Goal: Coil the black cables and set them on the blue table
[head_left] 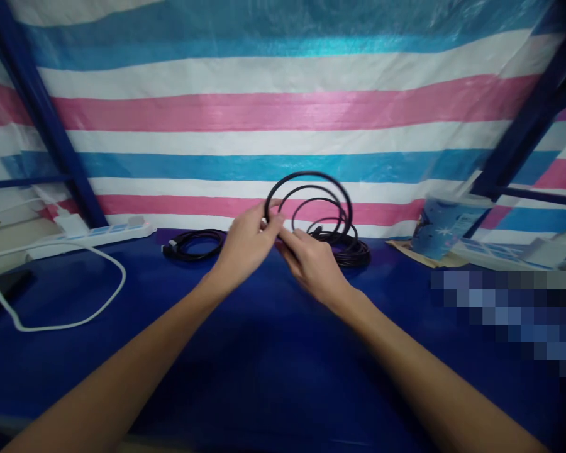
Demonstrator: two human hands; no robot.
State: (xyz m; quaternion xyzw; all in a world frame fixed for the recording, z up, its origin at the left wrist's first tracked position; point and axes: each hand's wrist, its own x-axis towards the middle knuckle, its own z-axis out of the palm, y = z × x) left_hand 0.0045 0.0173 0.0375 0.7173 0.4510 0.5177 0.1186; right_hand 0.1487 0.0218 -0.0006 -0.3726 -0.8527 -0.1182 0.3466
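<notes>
Both hands meet above the middle of the blue table (245, 377). My left hand (251, 238) is closed on a black cable (308, 173), whose loops rise and curve over to the right. Close beside it, my right hand (311, 258) is also closed around part of the same cable, fingers touching near the left fingertips. The loops run down to a coiled black pile (353, 255) on the table behind my right hand. A smaller coiled black cable (195, 245) with a light metal plug lies left of my left hand.
At the left, a white power strip (99, 234) and a white cord (117, 289) lie near a dark flat object (2, 292). A blue patterned cup (441, 226) and another power strip (490, 251) stand at the right. Striped sheeting (264, 113) hangs behind.
</notes>
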